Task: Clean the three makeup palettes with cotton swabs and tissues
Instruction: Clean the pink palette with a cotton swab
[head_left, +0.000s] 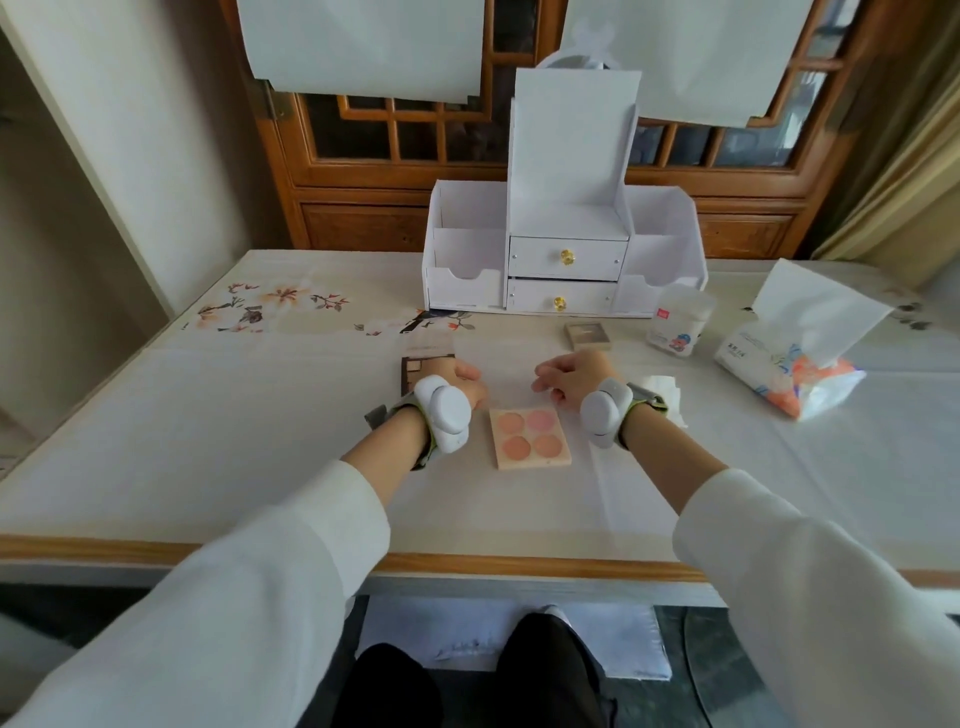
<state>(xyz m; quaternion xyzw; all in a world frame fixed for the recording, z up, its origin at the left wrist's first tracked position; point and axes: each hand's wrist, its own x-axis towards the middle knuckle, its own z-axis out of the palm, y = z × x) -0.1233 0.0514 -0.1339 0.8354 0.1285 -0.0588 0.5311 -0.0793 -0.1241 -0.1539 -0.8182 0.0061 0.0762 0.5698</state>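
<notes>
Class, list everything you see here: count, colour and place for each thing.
table: one, white floral cover, foreground.
organiser: one, white, table's back.
pink palette: one, pink, table centre.
brown palette: one, brown, left of and beyond pink palette.
small palette: one, olive-brown, before the organiser.
cotton swab tub: one, clear, right of small palette.
tissue pack: one, white and orange, far right.
loose tissue: one, white, left of tissue pack.
left hand: one, at brown palette's edge.
right hand: one, fingers loosely curled, beyond pink palette.
</notes>
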